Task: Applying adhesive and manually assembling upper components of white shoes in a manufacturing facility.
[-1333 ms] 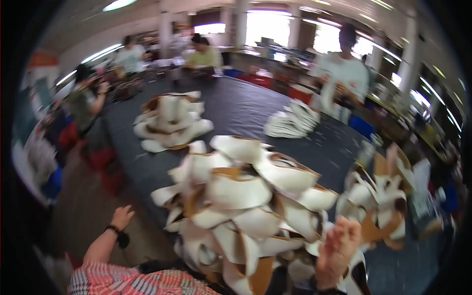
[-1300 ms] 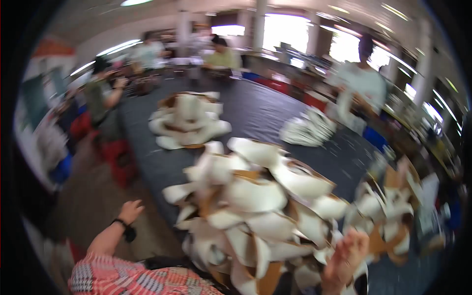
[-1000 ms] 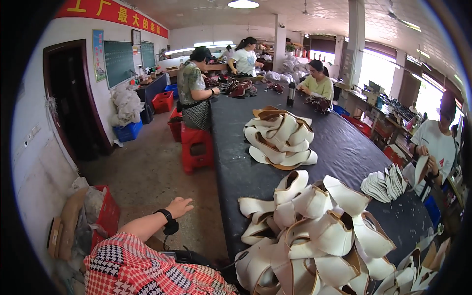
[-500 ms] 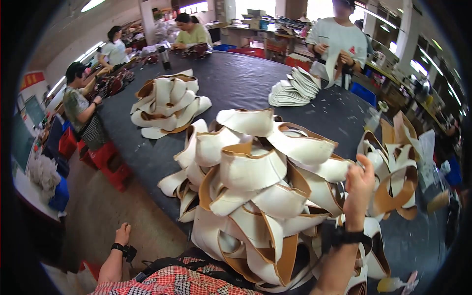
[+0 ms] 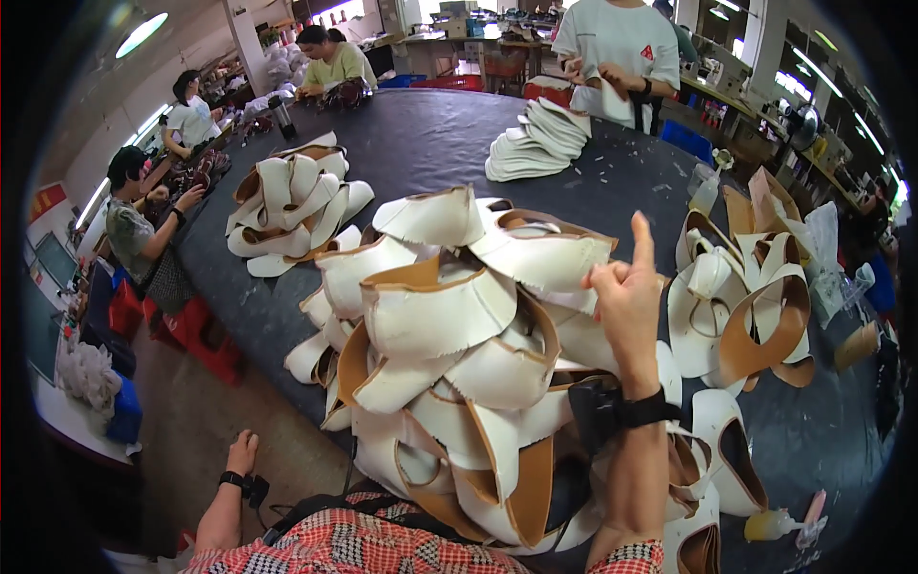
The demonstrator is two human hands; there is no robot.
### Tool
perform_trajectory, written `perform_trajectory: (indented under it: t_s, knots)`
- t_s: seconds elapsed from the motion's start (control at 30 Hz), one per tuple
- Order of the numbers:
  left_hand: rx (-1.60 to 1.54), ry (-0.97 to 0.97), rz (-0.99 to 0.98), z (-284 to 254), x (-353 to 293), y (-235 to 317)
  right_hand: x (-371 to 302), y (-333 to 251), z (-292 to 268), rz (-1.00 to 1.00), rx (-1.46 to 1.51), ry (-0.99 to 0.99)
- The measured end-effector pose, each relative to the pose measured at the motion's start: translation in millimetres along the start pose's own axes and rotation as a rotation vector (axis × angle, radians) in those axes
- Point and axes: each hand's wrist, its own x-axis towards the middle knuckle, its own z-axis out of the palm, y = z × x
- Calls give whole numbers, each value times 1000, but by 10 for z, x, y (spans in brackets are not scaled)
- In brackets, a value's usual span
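A tall heap of curved white pieces with tan insides, like shoe uppers [image 5: 440, 311], covers the table in front of me. My right hand [image 5: 626, 306] is raised over the heap's right side. Its index finger points up, the other fingers are partly bent, and nothing shows in its grasp. Whether it touches a piece, I cannot tell. Away from the table, at the lower left, my left hand [image 5: 243, 453] hangs low with loose fingers and holds nothing visible. Both wrists wear black straps with small devices.
On the dark table [image 5: 421, 134] lie a smaller heap of pieces [image 5: 296, 206], a neat white stack [image 5: 540, 142] and more pieces [image 5: 765, 316] at right. Small bottles [image 5: 770, 524] stand or lie near the right edge. Across the table a person [image 5: 622, 57] handles a white piece; others work at left.
My view has shifted, so the heap sits further left. My right hand has moved left and up over the heap, its index finger now stretched upward. The left hand stays low.
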Motion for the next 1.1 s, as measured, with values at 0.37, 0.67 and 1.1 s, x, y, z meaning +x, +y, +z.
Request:
perform_trajectory:
  t_s: [0.37,0.67,1.1]
  knots:
    - [-3,-1,58,42,54,345,125,190,-44,64,14,-109]
    - [20,-70,164,169,48,658,-14,204,-88,35,125,-99]
    - [-93,-63,251,358,171,566,-1146,-839,145,-812,-193,-649]
